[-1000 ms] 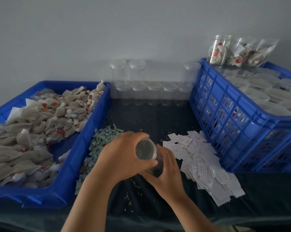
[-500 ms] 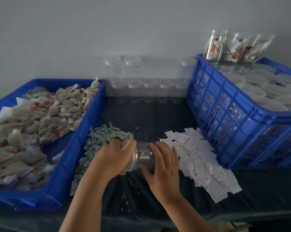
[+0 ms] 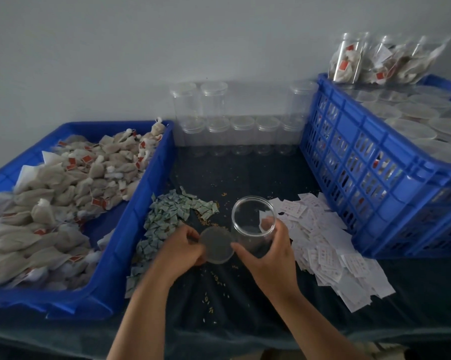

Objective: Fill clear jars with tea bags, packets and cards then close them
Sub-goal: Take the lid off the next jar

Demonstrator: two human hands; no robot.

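Left hand point(image 3: 179, 249): grips the round lid point(image 3: 216, 245), just left of the jar.
Right hand point(image 3: 267, 252): wraps the open clear jar point(image 3: 253, 224), upright on the dark table point(image 3: 245, 172) between packets point(image 3: 167, 219) and cards point(image 3: 320, 235).

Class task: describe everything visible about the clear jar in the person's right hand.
The clear jar is a see-through cylinder, apparently plastic, with a round open mouth facing up toward the camera. It looks empty. The right hand grips its wall, fingertips showing through. Its lid is off, held beside it by the left hand. It is between the green packets and white cards.
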